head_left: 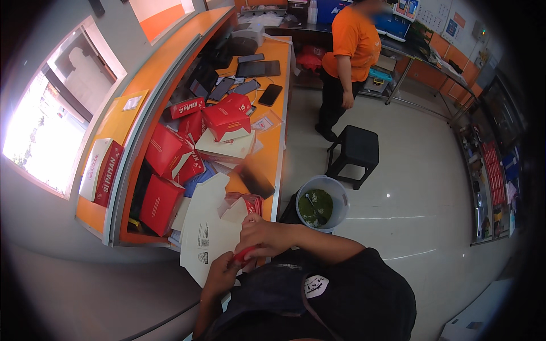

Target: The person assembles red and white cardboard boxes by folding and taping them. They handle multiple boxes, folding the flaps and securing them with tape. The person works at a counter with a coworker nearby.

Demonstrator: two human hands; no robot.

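At the near end of the orange counter, my hands meet over a food box of thin card, partly unfolded. Its large pale panel (207, 227) with small dark print slants out past the counter's edge. My left hand (223, 274) is closed on the near side of the card, beside a curved red flap (243, 254). My right hand (263, 237) reaches across from the right, fingers bent and closed at the same red flap. The fingertips are partly hidden. Just beyond my right hand lie flat red card pieces (253, 203).
Folded red boxes (170, 150) are heaped on the counter (276, 113), with phones (270, 95) and a tablet (259, 69) behind. Right of it stand a bucket (339, 196) with green contents and a black stool (355, 145). A person in orange (352, 45) stands farther back.
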